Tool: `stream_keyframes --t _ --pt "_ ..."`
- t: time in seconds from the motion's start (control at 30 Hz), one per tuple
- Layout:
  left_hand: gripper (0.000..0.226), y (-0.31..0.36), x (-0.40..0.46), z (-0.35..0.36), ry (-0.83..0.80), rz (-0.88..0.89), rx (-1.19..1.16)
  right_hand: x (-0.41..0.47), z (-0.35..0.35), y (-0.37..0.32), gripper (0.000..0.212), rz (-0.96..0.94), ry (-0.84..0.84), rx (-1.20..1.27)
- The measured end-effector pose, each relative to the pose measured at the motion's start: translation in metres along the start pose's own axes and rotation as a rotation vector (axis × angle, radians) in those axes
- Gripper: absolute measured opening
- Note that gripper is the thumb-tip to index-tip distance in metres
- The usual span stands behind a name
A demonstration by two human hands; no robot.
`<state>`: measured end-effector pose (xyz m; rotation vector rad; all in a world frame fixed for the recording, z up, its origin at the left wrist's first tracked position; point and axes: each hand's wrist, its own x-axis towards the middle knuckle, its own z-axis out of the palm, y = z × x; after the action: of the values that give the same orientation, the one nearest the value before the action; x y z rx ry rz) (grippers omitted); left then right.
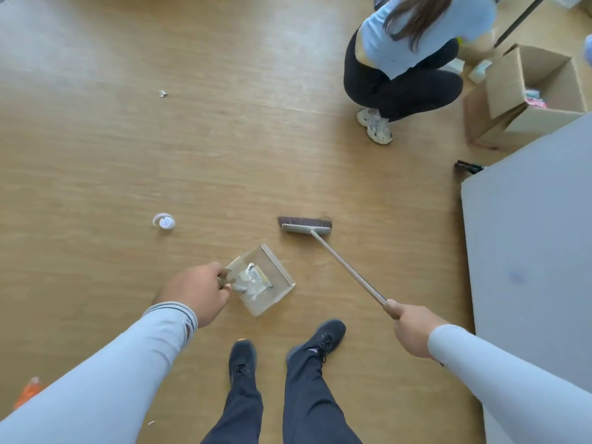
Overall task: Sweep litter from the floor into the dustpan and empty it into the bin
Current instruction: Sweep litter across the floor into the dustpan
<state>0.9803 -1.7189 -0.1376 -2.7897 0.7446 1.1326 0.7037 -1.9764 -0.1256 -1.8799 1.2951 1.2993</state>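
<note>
My left hand (195, 293) grips the upright handle of a clear dustpan (278, 273) that sits on the wooden floor just ahead of my feet. Crumpled wrappers (254, 277) lie inside the pan. My right hand (411, 328) grips the end of a long broom handle (349, 267). The broom head (305, 225) rests on the floor a little beyond the pan's right corner, apart from it. A white roll of tape (164, 221) lies on the floor to the left of the pan. A small crumpled scrap (162, 93) lies farther off. No bin is in view.
A person (413, 56) squats at the upper right beside an open cardboard box (525, 91). A grey table (531, 238) fills the right side, with a dark tool (467, 167) on the floor at its corner. An orange wrapper (28, 392) lies at the lower left.
</note>
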Motion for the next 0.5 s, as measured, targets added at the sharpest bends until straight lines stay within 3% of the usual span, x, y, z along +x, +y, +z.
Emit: stream_keyframes --t 0.13,0.27,0.37,0.5 --pt "0.026 -0.001 -0.007 -0.001 -0.005 0.006 -0.001 -0.023 0.0 0.041 0.057 -0.004 -0.023 -0.022" --pt "0.029 -0.005 -0.018 -0.003 -0.006 0.027 0.003 -0.061 -0.014 0.065 0.042 -0.037 0.012 0.24" --pt "0.029 -0.001 -0.016 -0.013 0.012 0.06 0.027 -0.075 -0.026 0.062 0.042 -0.041 0.099 0.334" --pt "0.028 0.01 0.001 -0.024 0.001 0.096 0.053 -0.026 -0.041 0.023 0.047 -0.05 0.173 0.258"
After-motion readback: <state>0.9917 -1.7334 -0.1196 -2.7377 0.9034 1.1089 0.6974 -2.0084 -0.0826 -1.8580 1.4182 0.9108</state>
